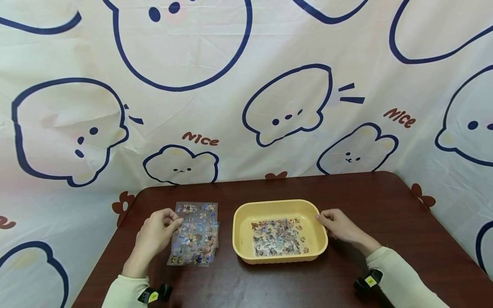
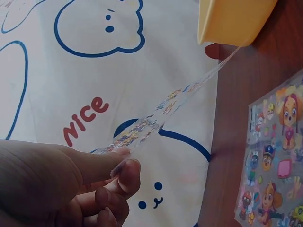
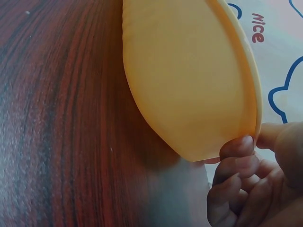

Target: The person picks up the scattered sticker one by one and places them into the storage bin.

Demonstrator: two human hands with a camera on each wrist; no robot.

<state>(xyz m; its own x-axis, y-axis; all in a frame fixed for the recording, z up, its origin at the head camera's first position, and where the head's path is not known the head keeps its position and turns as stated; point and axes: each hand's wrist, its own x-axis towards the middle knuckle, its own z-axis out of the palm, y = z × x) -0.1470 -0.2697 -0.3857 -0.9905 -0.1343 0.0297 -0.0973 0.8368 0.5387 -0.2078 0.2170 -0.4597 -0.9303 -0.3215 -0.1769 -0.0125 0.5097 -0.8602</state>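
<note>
My left hand point(image 1: 155, 231) pinches the edge of a clear sticker sheet point(image 2: 135, 132) between thumb and forefinger. It is lifted and seen nearly edge-on in the left wrist view. Below it on the table lies another sticker sheet point(image 2: 267, 163), printed with cartoon puppies. The sheets overlap in the head view. To their right stands a yellow plastic basin point(image 1: 242, 256), with a patch of small colourful stickers point(image 1: 277, 237) on its floor. My right hand point(image 1: 343, 226) grips the basin's right rim, thumb on one side and curled fingers on the other.
The dark brown wooden table point(image 1: 292, 286) has rounded far corners. Behind it and at both sides hangs a white cloth point(image 1: 227, 111) with blue cartoon outlines. Each wrist wears a black camera band point(image 1: 368, 280) over a pale sleeve.
</note>
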